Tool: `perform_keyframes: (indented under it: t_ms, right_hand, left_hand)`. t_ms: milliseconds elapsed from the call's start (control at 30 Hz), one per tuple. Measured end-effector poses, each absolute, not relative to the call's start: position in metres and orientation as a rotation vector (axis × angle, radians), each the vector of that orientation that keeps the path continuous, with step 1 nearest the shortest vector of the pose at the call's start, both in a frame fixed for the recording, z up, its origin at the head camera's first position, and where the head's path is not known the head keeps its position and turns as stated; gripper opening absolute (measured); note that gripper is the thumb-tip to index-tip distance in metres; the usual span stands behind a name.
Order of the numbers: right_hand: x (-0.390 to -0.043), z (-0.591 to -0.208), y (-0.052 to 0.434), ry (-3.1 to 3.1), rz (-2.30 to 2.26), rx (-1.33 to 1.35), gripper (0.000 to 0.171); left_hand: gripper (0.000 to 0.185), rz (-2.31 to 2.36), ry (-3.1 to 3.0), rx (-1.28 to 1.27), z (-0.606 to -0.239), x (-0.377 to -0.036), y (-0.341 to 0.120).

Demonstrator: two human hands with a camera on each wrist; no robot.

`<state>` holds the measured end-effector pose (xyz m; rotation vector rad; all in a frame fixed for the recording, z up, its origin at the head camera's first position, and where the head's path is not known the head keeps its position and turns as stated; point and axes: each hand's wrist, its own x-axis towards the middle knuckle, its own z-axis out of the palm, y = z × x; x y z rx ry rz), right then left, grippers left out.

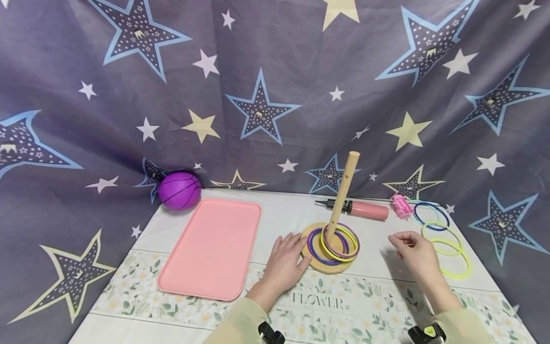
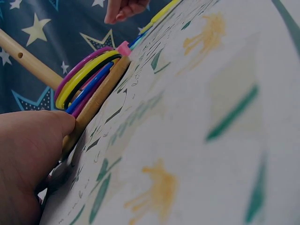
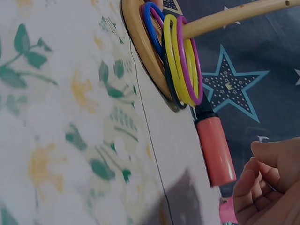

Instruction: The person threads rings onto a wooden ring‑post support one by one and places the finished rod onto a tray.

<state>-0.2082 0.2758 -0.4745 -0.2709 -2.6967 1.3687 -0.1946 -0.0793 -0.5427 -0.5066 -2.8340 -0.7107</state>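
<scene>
Left hand (image 1: 285, 260): lies flat on the tabletop (image 1: 378, 282), fingers straight, with the fingertips (image 2: 61, 123) against the rim of the round wooden base (image 1: 327, 266). The grip is spread and clamps nothing; judged from the contact, it braces the base so the stand does not slide.

Right hand (image 1: 414, 251): held just above the tabletop, to the far side of the stand from the left grip. The fingers (image 3: 255, 180) are curled loosely inward and no ring shows between them, so the grip is slack and holds nothing.

Wooden peg (image 1: 343, 193): rises from the base, leaning slightly toward the right hand, just beyond the left fingertips.

Stacked rings (image 1: 339, 241): purple, yellow and blue hoops lie around the peg, resting on the base, right in front of the left grip.

Loose rings (image 1: 447, 243): blue and yellow-green ones lie flat on the tabletop just beyond and outside the right hand, within its easy reach.

Pink air pump (image 1: 363, 209): lies on its side behind the stand, farther off than either grip.

Pink tray (image 1: 212, 248): lies flat just outside the left hand.

Purple ball (image 1: 179, 190): sits beyond the tray's far corner, against the star cloth (image 1: 258, 71), well away from both grips.
</scene>
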Motion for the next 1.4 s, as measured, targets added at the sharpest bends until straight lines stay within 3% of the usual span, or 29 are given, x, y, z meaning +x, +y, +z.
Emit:
perform_keyframes:
  t_ms: [533, 1000, 1400]
  right_hand:
    - [-0.198, -0.469, 0.335, -2.633, 1.348, -0.402, 0.053]
    - [-0.192, -0.478, 0.392, -2.626, 1.317, -0.676, 0.067]
    - [-0.194, -0.488, 0.409, -2.625, 1.324, -0.903, 0.076]
  left_hand:
    - [0.056, -0.714, -2.828, -0.509, -0.541, -0.195, -0.079]
    - [0.057, -0.706, -2.826, -0.515, -0.541, -0.194, -0.079]
    - [0.056, -0.715, -2.827, -0.497, -0.543, -0.195, -0.078]
